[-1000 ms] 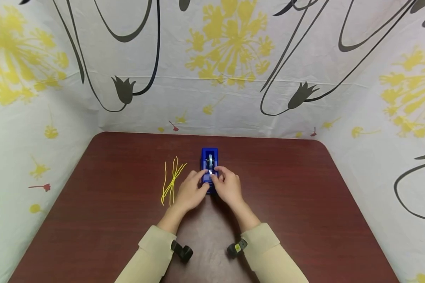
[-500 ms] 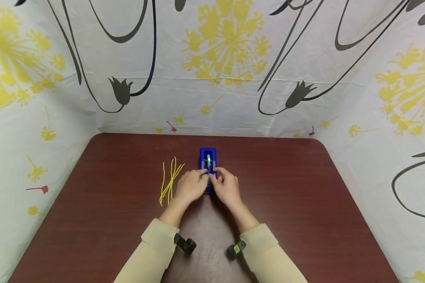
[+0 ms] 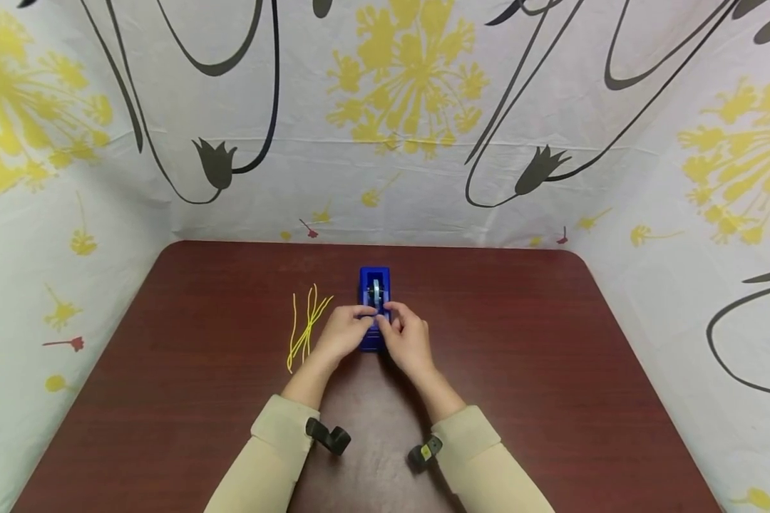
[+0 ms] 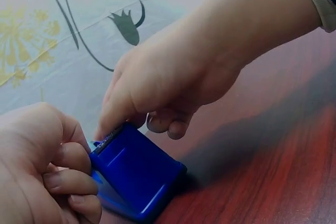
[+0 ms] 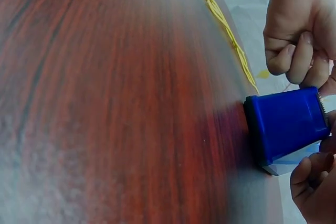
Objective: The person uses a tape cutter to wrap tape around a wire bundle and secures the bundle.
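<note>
A blue tape dispenser (image 3: 373,341) stands upright near the table's back edge, its tape roll (image 3: 376,291) at the far end. My left hand (image 3: 342,331) is at its left side, thumb and forefinger pinching at the tape near the serrated cutter (image 5: 322,109). From the right, my right hand (image 3: 409,342) pinches there too, thumb and forefinger close to the left fingertips. The left wrist view shows the remaining fingers of both hands curled inward. The clear tape between the fingertips is mostly hidden and hard to make out.
Several thin yellow strings (image 3: 307,328) lie crossed on the dark red table (image 3: 526,356), left of the dispenser and close to my left forearm. Behind the table hangs a white cloth (image 3: 263,206) with a flower print.
My left thumb has moved from the dispenser's near left part up beside the forefinger. The right hand stays almost the same. Dispenser and strings keep their places on the table.
</note>
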Tool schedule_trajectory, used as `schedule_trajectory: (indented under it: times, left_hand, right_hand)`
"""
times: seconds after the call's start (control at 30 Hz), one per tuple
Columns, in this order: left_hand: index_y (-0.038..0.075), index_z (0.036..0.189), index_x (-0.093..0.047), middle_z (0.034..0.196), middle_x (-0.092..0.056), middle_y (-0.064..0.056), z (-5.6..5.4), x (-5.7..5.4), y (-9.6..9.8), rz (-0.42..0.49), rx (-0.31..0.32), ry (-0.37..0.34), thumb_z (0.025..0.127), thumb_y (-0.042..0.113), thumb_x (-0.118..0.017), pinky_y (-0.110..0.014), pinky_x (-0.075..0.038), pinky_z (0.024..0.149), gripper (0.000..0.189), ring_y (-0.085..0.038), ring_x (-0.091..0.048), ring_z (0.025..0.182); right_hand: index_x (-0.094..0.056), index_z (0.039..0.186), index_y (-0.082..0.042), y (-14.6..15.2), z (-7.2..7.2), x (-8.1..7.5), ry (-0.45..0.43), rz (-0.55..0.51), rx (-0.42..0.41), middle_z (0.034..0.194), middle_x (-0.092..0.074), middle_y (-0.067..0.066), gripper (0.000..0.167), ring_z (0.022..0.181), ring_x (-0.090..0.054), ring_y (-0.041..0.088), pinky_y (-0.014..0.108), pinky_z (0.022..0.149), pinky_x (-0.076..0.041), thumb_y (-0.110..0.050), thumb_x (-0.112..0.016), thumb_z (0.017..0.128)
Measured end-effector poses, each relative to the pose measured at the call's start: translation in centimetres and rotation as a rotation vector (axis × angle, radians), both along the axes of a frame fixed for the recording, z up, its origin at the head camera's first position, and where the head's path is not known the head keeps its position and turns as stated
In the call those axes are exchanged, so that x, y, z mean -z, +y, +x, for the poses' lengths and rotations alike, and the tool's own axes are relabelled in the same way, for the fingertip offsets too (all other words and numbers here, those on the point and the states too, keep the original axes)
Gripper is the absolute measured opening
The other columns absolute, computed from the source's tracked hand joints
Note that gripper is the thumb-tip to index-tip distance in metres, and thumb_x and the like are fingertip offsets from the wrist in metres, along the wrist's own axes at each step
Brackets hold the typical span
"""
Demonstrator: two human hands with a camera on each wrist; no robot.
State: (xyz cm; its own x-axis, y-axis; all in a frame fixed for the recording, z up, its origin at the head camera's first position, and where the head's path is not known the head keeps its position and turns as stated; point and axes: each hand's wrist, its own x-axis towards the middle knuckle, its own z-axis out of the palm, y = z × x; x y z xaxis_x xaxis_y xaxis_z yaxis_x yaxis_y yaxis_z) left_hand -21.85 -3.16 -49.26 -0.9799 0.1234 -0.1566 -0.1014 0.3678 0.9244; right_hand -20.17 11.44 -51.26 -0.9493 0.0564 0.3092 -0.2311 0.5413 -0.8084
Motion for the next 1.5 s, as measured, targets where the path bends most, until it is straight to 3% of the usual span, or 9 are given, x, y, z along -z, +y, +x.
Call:
schedule_trajectory:
  times: [0.07,0.23,0.33,0.63,0.87,1.0,1.13,1.23,1.5]
  left_hand:
    - [0.004,0.119,-0.074,0.111,-0.069,-0.006,0.0,0.1,-0.1,0.04,-0.008,-0.028,0.096,0.012,-0.057,-0.029,-0.046,0.077,0.03,-0.016,-0.059,0.092]
    - [0.003,0.123,-0.071,0.067,-0.049,0.002,-0.1,-0.2,-0.3,0.235,-0.039,-0.117,0.094,0.006,-0.053,-0.023,-0.031,0.052,0.034,-0.01,-0.04,0.056]
    - [0.001,0.123,-0.069,0.057,-0.036,0.006,-0.1,-0.5,-0.4,0.363,-0.071,-0.145,0.09,0.002,-0.049,-0.02,-0.024,0.046,0.039,-0.006,-0.027,0.047]
    - [-0.002,0.124,-0.068,0.056,-0.032,0.008,-0.3,-0.5,-0.1,0.458,-0.063,-0.201,0.087,-0.002,-0.045,-0.019,-0.022,0.046,0.044,-0.003,-0.023,0.045]
    - [-0.003,0.134,-0.06,0.054,-0.026,0.01,-0.2,-1.2,-0.4,0.61,-0.02,-0.27,0.092,-0.001,-0.043,-0.019,-0.019,0.046,0.045,-0.003,-0.02,0.043]
    - [-0.003,0.138,-0.056,0.053,-0.026,0.01,-0.3,-1.4,-0.5,0.677,0.002,-0.306,0.096,0.0,-0.041,-0.02,-0.021,0.047,0.045,-0.003,-0.022,0.042]
    - [-0.003,0.141,-0.053,0.053,-0.026,0.01,-0.2,-1.4,-0.8,0.717,0.024,-0.321,0.099,0.001,-0.039,-0.02,-0.022,0.048,0.044,-0.003,-0.024,0.041]
    - [-0.003,0.142,-0.052,0.052,-0.027,0.01,-0.2,-1.3,-0.9,0.74,0.027,-0.327,0.1,0.002,-0.039,-0.019,-0.023,0.048,0.044,-0.003,-0.025,0.04]
    - [-0.005,0.141,-0.053,0.052,-0.026,0.01,-0.1,-1.3,-0.8,0.715,0.004,-0.301,0.098,0.001,-0.041,-0.019,-0.022,0.048,0.044,-0.002,-0.023,0.041]
  right_hand:
    - [-0.07,0.116,-0.002,0.0,0.0,0.1,0.009,-0.009,0.001,0.056,-0.046,-0.001,0.027,0.047,-0.037,0.003,0.024,0.049,-0.033,-0.012,-0.076,0.092]
    - [-0.069,0.118,-0.001,-0.1,-0.1,0.1,0.027,-0.014,-0.003,0.056,-0.046,-0.002,0.031,0.047,-0.037,0.002,0.024,0.048,-0.033,-0.013,-0.077,0.09]
    - [-0.069,0.119,0.001,0.0,-0.1,0.0,0.01,-0.028,-0.026,0.057,-0.046,-0.002,0.032,0.048,-0.038,0.003,0.023,0.048,-0.032,-0.013,-0.076,0.092]
    - [-0.071,0.116,0.001,1.0,-0.1,-0.4,-0.265,-0.38,-0.024,0.065,-0.051,-0.002,0.027,0.053,-0.045,0.007,0.021,0.048,-0.037,-0.021,-0.063,0.102]
    - [-0.074,0.114,0.004,1.3,-0.6,-1.2,-0.285,-0.334,-0.059,0.09,-0.073,0.013,0.03,0.077,-0.06,0.012,0.022,0.069,-0.047,-0.021,-0.061,0.103]
    - [-0.076,0.109,0.002,1.4,-0.8,-1.7,-0.343,-0.327,-0.09,0.096,-0.074,0.007,0.03,0.089,-0.058,0.013,0.024,0.077,-0.045,-0.023,-0.061,0.102]
    - [-0.078,0.102,0.001,1.3,-0.8,-2.0,-0.407,-0.357,-0.098,0.065,-0.054,-0.005,0.03,0.065,-0.047,0.01,0.022,0.057,-0.036,-0.025,-0.063,0.101]
    - [-0.077,0.097,0.002,1.3,-0.7,-1.9,-0.442,-0.386,-0.099,0.055,-0.036,-0.009,0.03,0.048,-0.032,0.007,0.022,0.045,-0.025,-0.025,-0.065,0.099]
    - [-0.075,0.092,0.005,1.1,-0.7,-1.8,-0.459,-0.455,-0.116,0.055,-0.046,-0.009,0.022,0.044,-0.031,0.004,0.021,0.042,-0.025,-0.016,-0.069,0.096]
